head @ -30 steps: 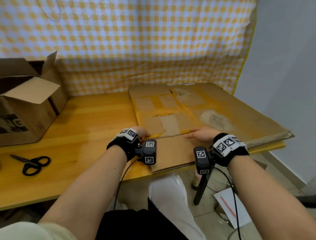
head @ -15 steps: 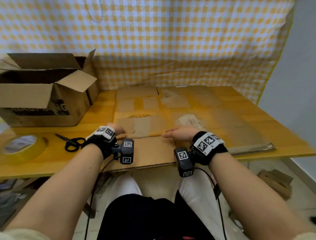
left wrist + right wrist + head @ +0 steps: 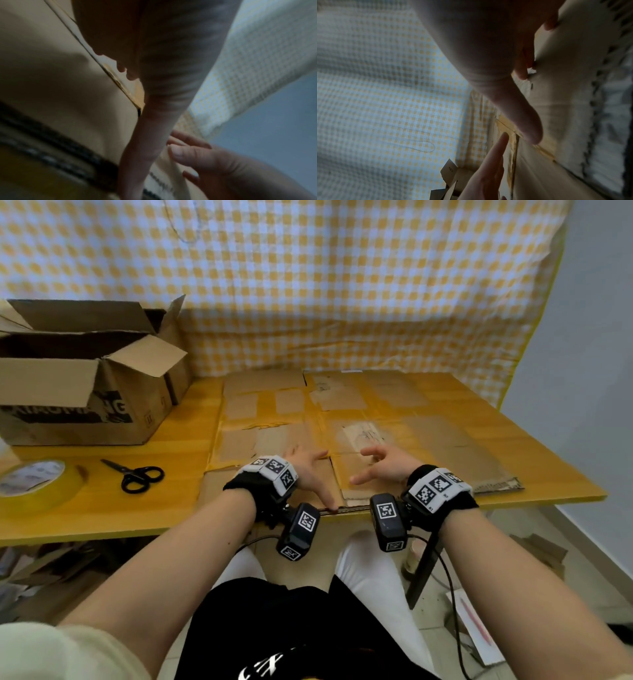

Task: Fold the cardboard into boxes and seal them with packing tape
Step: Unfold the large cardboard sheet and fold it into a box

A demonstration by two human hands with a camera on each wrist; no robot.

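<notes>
Nearest, both hands hover low over the near edge of a large flattened brown cardboard sheet patched with strips of yellowish tape, which lies flat on the yellow wooden table and slightly overhangs its front edge. The left hand is released, fingers fairly straight, thumb pointing down to the sheet's near edge beside a slit between two flaps; whether the thumb tip touches cannot be told. The right hand is just beside it across that slit, also loose, fingers spread and lightly bent, gripping nothing. The left wrist view shows the left thumb running down along the cardboard with the right hand's fingertips close by.

Left of the left hand lie black-handled scissors, and further left a roll of clear packing tape. Beyond those stands an open brown cardboard box with black printing, flaps up. Farthest back hangs a yellow-and-white checked cloth.
</notes>
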